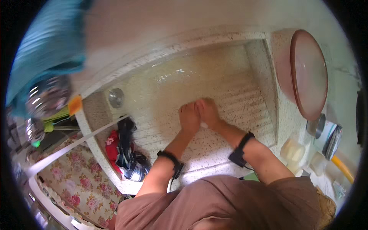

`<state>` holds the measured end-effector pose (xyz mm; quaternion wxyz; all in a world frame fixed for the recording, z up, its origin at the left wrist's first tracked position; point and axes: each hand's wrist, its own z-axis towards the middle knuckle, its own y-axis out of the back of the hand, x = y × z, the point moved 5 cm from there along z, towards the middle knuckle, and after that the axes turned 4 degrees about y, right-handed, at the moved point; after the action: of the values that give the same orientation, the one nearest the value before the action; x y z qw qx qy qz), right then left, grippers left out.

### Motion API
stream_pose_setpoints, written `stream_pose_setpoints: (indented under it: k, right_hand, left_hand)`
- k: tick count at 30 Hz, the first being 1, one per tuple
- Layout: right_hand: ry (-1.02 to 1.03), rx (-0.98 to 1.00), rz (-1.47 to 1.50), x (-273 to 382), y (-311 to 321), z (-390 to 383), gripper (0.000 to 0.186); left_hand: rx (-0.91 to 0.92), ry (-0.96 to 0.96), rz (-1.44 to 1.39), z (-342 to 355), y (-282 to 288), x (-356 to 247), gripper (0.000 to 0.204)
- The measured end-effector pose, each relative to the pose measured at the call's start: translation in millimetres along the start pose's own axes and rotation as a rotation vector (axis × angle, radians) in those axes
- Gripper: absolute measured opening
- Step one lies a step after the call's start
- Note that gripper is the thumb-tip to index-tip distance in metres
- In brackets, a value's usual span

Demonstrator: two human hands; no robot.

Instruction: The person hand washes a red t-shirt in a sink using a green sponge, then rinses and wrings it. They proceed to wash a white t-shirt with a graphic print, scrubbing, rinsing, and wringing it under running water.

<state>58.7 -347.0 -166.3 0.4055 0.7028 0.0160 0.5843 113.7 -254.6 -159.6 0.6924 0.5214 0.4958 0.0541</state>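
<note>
My left hand (188,117) and my right hand (207,113) are pressed together, fingers curled, low over the ridged bottom of a speckled stone sink (249,99). Whatever may be between them is hidden; a small pale patch shows beneath the right hand. Black straps with small boxes are on both forearms. In the sink's left part lie a bundle of dark cloth (130,149) and a red cloth (112,147). A round metal drain fitting (115,97) is at the back left.
A pink-rimmed basin (303,73) leans at the right, near jars (326,138) and pale containers (291,153). At the upper left are a blue cloth (46,38) and a metal fixture (50,97). A pale strip crosses the lower left, above floral fabric (80,184).
</note>
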Motion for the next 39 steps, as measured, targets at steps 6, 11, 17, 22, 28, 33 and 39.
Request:
stream_pose_setpoints:
  k: [6,11,17,22,28,33,39]
  right_hand:
    - [-0.223,0.469,-0.131,-15,-6,15,0.042]
    - [0.052,0.052,0.066,67,58,-71,0.024]
    - [0.037,0.122,-0.038,-23,-5,47,0.025]
    - [-0.241,0.162,0.057,-3,19,8,0.038]
    - [0.119,0.077,0.049,35,26,-61,0.016]
    - [0.399,0.059,-0.505,52,14,29,0.022]
    - [0.085,0.315,0.551,246,68,99,0.05]
  left_hand:
    - [0.317,0.243,0.057,16,17,9,0.03]
    - [0.007,0.15,-0.188,-73,54,-50,0.027]
    - [-0.119,0.023,0.088,55,-24,25,0.027]
    - [0.381,0.22,-0.284,23,18,5,0.029]
    - [0.048,0.162,-0.149,-34,43,-31,0.023]
    - [0.054,0.204,-0.049,-2,0,14,0.023]
    - [-0.052,-0.066,0.173,-40,31,-22,0.025]
